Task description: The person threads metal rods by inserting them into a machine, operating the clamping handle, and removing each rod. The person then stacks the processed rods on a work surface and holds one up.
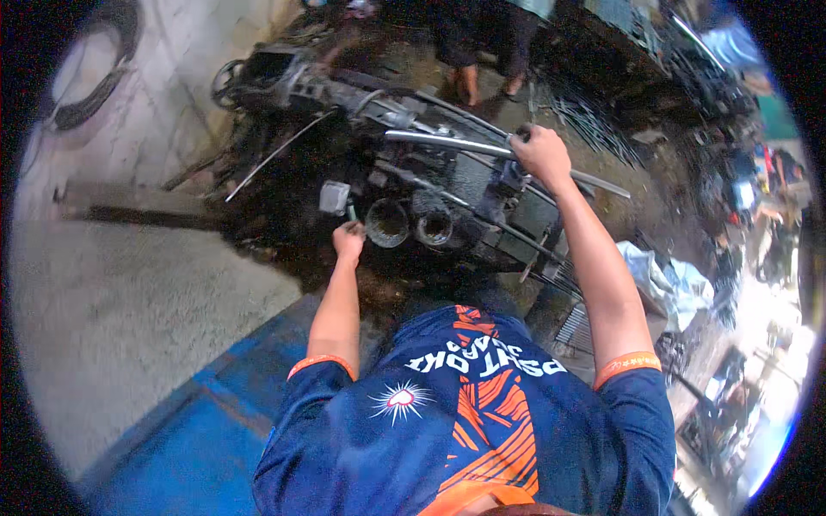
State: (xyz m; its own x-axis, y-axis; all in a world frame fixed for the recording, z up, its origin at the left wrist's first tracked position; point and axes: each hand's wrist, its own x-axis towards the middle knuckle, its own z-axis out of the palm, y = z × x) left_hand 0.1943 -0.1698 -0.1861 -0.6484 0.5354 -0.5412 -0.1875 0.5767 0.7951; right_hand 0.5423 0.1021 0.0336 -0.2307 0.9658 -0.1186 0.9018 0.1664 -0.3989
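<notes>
My right hand (542, 155) is closed around a shiny metal tube (452, 142), which lies slantwise over a long dark machine (469, 176) and sticks out past the hand to the right. Lower and to the left, my left hand (348, 239) is closed on a short handle with a light grey block (334, 198) at its upper end; whether this is a hammer or a machine lever I cannot tell. Right beside that hand are two round metal-rimmed openings or containers, a larger one (387, 224) and a smaller one (434, 227).
A thin rod (280, 155) slants out left of the machine. Beyond it are another person's bare feet (467, 86) and a heap of metal rods (594, 125). Crumpled white sacking (667, 284) lies at right, a blue surface (198, 421) at lower left, and a tyre (95, 99) against the wall.
</notes>
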